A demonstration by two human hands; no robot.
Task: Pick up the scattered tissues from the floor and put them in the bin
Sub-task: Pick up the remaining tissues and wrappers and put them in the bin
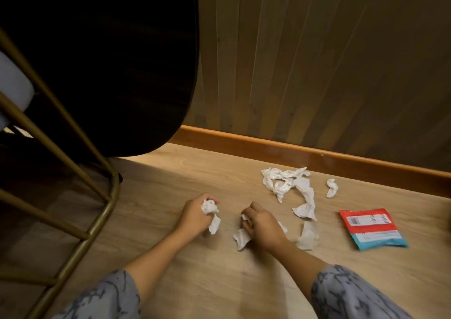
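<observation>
Tissues lie scattered on the floor (185, 257) near the skirting. The left hand (195, 215) has its fingers curled tight around one crumpled wad (209, 207), a tail of it hanging below the palm. The right hand (262, 226) is closed down over a second piece (241, 238) that pokes out at its 7 o'clock; something yellowish shows under its fingers, too blurred to name. Still loose: a folded piece (308, 237) just beside the right hand at 3 o'clock, a long twisted strip (289, 184) at its 1 o'clock, and a small scrap (332, 187) further out towards the skirting. A red and blue packet (372, 228) lies well apart at 3 o'clock; it is no tissue and, I judge, should stay put. No bin is in view.

To do this step well, the right hand should pinch its piece fully into the palm so nothing trails, then sweep right to the folded piece and gather it into the same fist. The long strip likely needs bunching from one end, or it will drag and tear. A gold frame (102, 216) stands at 9 o'clock, clear of the work.
</observation>
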